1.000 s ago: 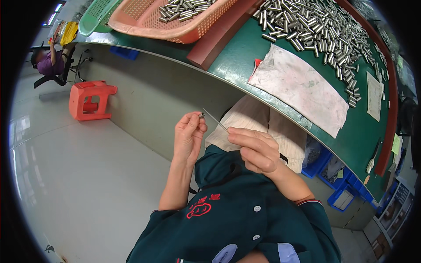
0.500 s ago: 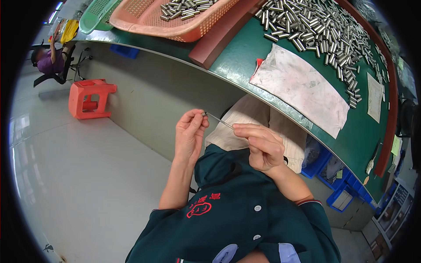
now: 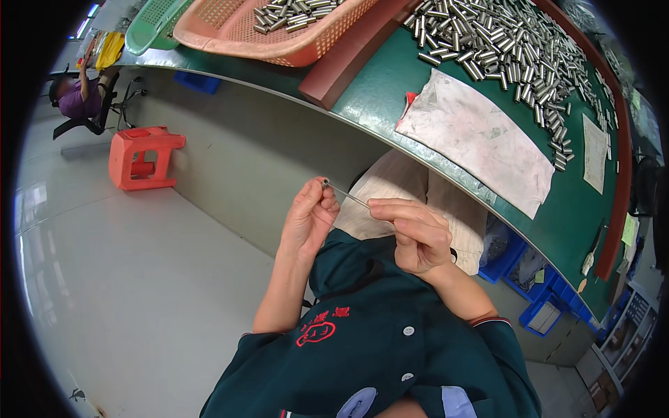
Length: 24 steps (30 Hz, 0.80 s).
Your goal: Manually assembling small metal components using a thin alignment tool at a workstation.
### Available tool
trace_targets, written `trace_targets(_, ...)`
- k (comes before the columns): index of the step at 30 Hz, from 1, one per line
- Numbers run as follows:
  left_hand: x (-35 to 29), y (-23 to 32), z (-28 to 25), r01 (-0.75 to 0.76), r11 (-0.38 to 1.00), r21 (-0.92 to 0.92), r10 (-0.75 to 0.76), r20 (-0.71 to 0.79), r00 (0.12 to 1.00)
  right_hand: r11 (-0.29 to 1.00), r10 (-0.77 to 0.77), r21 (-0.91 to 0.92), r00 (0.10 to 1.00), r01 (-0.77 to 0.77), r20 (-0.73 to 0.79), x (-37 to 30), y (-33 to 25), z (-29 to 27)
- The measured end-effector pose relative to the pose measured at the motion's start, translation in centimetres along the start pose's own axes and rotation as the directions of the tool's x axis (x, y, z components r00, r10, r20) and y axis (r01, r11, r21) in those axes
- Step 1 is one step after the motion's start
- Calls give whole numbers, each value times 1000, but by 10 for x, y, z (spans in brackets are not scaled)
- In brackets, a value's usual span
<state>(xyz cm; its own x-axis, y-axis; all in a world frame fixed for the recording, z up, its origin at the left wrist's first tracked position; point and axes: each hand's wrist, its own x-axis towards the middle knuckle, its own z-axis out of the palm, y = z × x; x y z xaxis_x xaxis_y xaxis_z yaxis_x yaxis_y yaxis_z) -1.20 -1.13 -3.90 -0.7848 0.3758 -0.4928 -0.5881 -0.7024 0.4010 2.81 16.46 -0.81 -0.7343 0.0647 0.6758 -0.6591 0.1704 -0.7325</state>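
Both hands, left (image 3: pixel 306 219) & right (image 3: pixel 411 233), pinch thin rod (image 3: pixel 346 195), prob. metal; green bench (image 3: pixel 390 97) above, grey floor (image 3: pixel 104 279).

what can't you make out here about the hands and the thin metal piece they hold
- Thin metal rod, head view: too small to tell its kind; its right end is hidden inside the right hand.
- Left hand: its fingertips cover how the rod's small end piece is gripped.
- Metal cylinders on the green table: the heap is cut off by the top edge of the picture.
- Person on a chair, far left: small and bent by the lens.
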Motion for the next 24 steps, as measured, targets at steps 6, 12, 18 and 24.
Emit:
trace_targets(6,0,-3,3,46,999,-17,-45,26,999,1000,-2,-3,1000,2,-17,-1,2,0)
trace_targets(12,0,-3,3,43,998,38,-43,4,999,999,-52,10,994,53,-98,0,5,1)
trace_targets(18,0,-3,2,39,998,48,-40,20,999,1000,3,-25,1000,-4,-21,-1,1,-1)
trace_targets(24,-4,-6,11,-45,980,196,62,-82,995,995,-53,-82,999,52,-11,0,3,-2)
